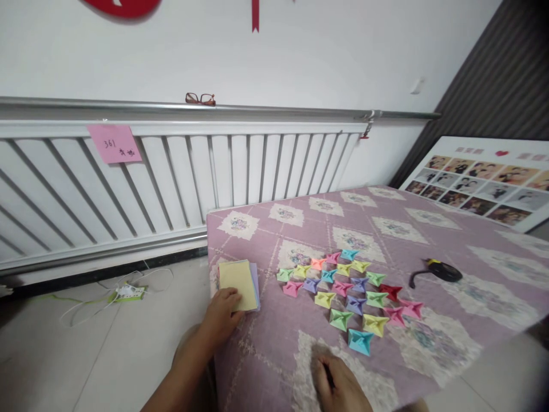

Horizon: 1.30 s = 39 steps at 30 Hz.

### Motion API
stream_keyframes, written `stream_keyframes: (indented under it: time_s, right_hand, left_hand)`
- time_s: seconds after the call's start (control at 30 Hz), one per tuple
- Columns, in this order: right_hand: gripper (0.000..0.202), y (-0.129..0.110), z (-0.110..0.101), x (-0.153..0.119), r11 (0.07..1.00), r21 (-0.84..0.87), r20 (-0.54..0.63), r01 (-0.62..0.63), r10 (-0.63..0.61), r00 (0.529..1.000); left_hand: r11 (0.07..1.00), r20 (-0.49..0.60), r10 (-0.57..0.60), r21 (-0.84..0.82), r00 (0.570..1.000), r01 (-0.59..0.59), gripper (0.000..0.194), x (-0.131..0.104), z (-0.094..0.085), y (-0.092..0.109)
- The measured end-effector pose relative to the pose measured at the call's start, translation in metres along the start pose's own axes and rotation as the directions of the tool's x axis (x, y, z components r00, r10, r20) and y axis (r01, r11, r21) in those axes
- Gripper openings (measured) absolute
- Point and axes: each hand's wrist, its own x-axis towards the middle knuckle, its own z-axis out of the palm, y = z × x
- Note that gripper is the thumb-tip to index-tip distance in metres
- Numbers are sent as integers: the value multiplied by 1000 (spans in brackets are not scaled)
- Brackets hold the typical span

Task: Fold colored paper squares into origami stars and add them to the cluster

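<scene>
My left hand [225,312] bends its fingers over the near left corner of a stack of coloured paper, gripping the pale yellow sheet [237,280] on top. Lilac and other sheets peek out beneath it. At the bottom of the view my right hand [338,383] is curled closed, a little blurred, with no object visible in it. Beyond it stand several small folded paper pieces in loose rows, among them a blue one [360,341], a yellow one [375,325], a green one [341,319] and a dark red one [390,292].
A purple patterned cloth [274,349] covers the surface. A coiled black cable [444,271] lies at right, before a photo board [476,171]. Behind is a white radiator [249,166] with a pink note [115,143]; glasses [201,99] rest on the pipe. A power strip [128,293] sits on the floor.
</scene>
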Motion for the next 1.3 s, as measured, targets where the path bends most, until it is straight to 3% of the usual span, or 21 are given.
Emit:
stream_keyframes:
  time_s: [0.3, 0.97, 1.17, 1.3]
  right_hand:
    - [31, 3, -4, 1, 1000, -13, 64, 24, -23, 998]
    - [29, 12, -2, 2, 996, -60, 93, 60, -54, 994]
    - [28, 11, -4, 2, 997, -49, 120, 62, -56, 991]
    - [28, 8, -5, 2, 997, -57, 109, 55, -48, 993]
  left_hand:
    - [1000, -11, -5, -13, 1000, 5, 32, 0, -1, 1]
    - [998, -63, 10, -56, 998, -14, 23, 4, 1, -3]
    - [998, -153, -14, -57, 988, 5, 23, 4, 1, -2]
    - [999, -264, 5, -36, 964, -15, 22, -3, -11, 6]
